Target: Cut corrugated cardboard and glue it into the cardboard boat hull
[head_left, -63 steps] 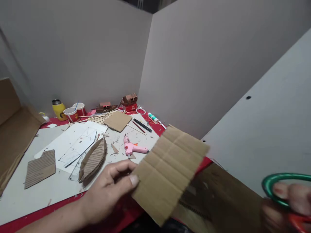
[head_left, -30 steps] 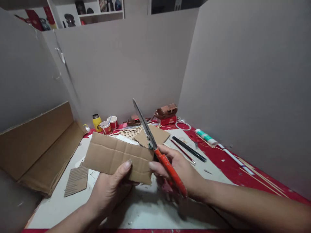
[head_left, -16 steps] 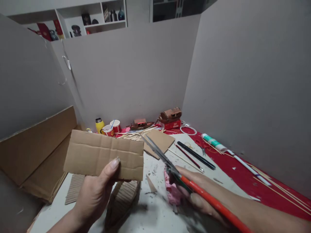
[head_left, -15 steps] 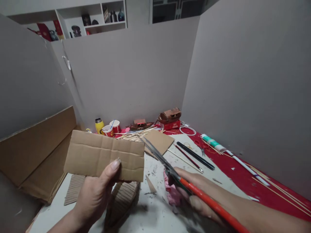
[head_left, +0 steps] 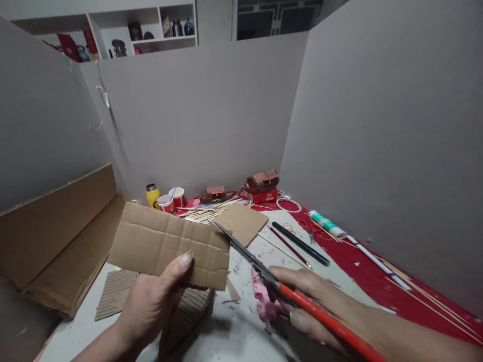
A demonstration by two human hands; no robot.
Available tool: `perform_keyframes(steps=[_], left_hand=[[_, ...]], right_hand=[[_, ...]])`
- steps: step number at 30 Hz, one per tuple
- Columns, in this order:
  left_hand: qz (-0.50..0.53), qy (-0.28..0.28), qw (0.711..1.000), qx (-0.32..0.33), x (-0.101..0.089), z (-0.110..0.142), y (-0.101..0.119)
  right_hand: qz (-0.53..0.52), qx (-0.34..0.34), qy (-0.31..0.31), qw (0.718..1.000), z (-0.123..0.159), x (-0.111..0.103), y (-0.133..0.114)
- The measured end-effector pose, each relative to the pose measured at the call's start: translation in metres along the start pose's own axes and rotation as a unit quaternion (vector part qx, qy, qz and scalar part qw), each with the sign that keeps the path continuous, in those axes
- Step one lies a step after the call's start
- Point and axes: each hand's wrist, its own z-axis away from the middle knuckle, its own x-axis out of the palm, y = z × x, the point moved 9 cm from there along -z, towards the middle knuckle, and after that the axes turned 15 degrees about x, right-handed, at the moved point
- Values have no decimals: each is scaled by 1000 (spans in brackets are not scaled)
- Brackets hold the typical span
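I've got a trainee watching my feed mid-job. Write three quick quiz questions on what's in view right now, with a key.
1. Which hand holds the cardboard piece, and what is in the other hand?
2. True or false: in the picture, the yellow bottle stands to the right of both paper cups.
3. What colour is the box under the larger model boat? a) green b) red c) white

Key
1. The left hand; the right hand holds scissors.
2. False: the yellow bottle stands left of both paper cups.
3. b
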Motion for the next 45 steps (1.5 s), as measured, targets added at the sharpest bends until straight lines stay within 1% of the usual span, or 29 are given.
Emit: perform_keyframes(steps=[4, 6, 8, 10, 13, 16, 18, 20, 22, 23, 26, 27, 29, 31, 34, 36, 38, 39, 43, 45], left_hand=[[24, -6, 1000, -1, 4, 1, -1], [33, -4, 999, 1, 5, 2, -1], [50, -9, 999, 2, 9, 2, -1], [82, -22, 996, -5, 13, 1, -1], [123, -45, 991, -24, 19, 1, -3], [138, -73, 987, -38, 21, 0, -5], [139, -96, 984, -60, 23, 0, -9], [135, -111, 982, -75, 23, -1, -12], [122, -121, 982, -75, 22, -3, -13], [114, -128, 983, -71, 21, -4, -13], [94, -168, 979, -61, 22, -6, -16], [87, -186, 977, -59, 22, -6, -17], [65, -224, 971, -58, 23, -5, -20], [35, -258, 964, -61, 24, -3, -24], [7, -292, 953, -76, 27, 2, -27], [3, -312, 946, -91, 31, 6, -28], [-1, -331, 938, -105, 36, 11, -28], [-3, -339, 934, -111, 38, 13, -28], [7, -366, 924, -112, 46, 18, -27], [11, -370, 923, -108, 46, 19, -27]], right_hand=[[27, -18, 16, 999, 5, 1, 8], [30, -31, 41, 998, 6, 1, 10], [28, -50, 74, 996, 6, -1, 7], [34, -63, 83, 994, 4, 1, 2], [63, -56, 43, 996, -1, 9, -4], [74, -38, 33, 996, -2, 11, -4], [46, -31, 31, 998, -1, 10, 1], [-7, -28, 8, 1000, -1, 12, 7], [-67, -19, 5, 998, -3, 7, 12], [-87, -14, 14, 996, -4, 3, 14], [-89, 3, 75, 993, -8, -16, 15], [-80, 10, 81, 993, -10, -19, 14], [-78, 36, 55, 995, -14, -17, 16], [-86, 47, 13, 995, -16, -10, 15], [-59, 5, -13, 998, -16, -4, 2], [-32, -23, -50, 998, -15, 3, -8], [-17, -33, -81, 996, -15, 10, -14], [-10, -34, -84, 996, -15, 11, -16], [-11, -32, -60, 998, -17, 9, -16], [-29, -27, -74, 997, -18, 14, -12]])
